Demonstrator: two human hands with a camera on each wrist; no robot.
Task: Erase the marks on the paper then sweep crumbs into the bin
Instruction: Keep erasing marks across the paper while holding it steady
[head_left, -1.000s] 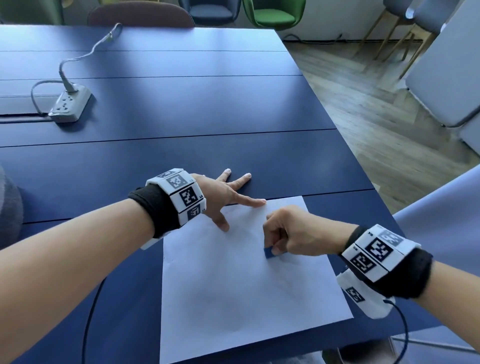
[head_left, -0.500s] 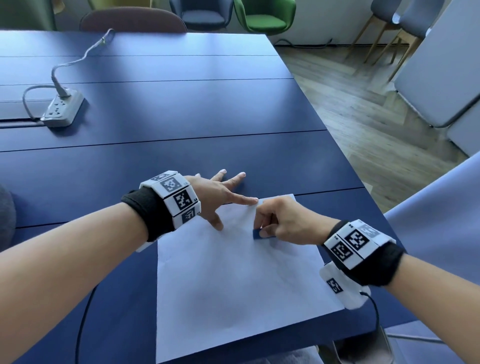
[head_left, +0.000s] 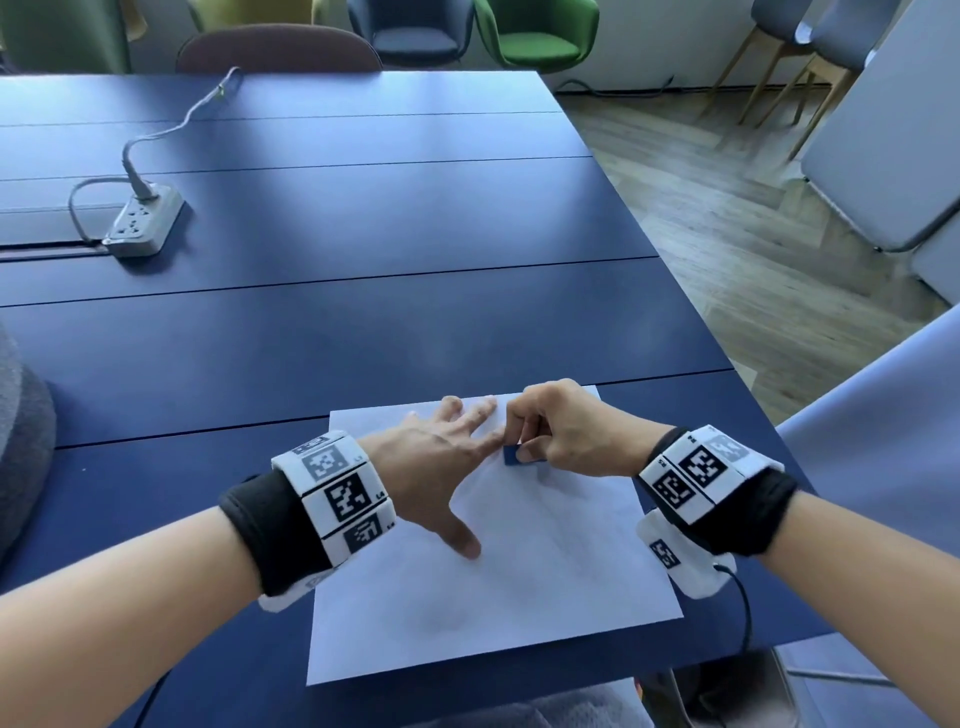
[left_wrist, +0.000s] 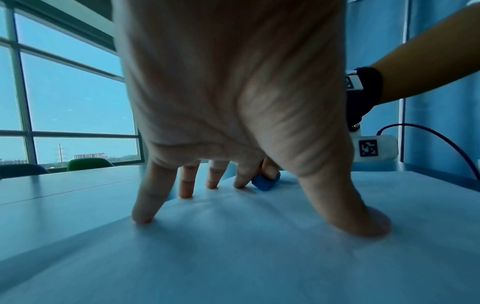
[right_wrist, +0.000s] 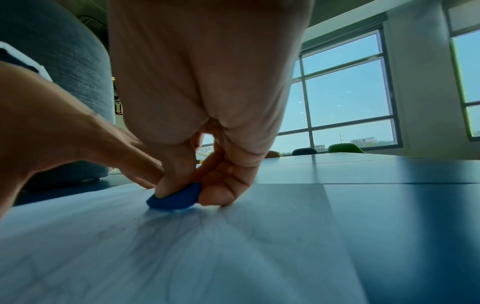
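Note:
A white sheet of paper (head_left: 519, 597) lies on the dark blue table (head_left: 337, 322) near its front right corner. My left hand (head_left: 441, 457) rests flat on the sheet's upper left part, fingers spread and straight, fingertips (left_wrist: 141, 219) pressing the paper (left_wrist: 233, 257). My right hand (head_left: 556, 431) pinches a small blue eraser (head_left: 514, 455) between thumb and fingers and holds it against the sheet near its top edge, right beside the left index finger. In the right wrist view the eraser (right_wrist: 175, 198) touches the paper (right_wrist: 182, 257), where faint grey pencil marks show.
A white power strip (head_left: 143, 223) with a grey cable sits at the far left of the table. Chairs (head_left: 535, 31) stand behind the table and more to the right on the wooden floor. The table's right edge runs close to my right wrist.
My left hand has slid further onto the paper. My right hand has moved the eraser up toward the sheet's top edge, closer to the left fingers.

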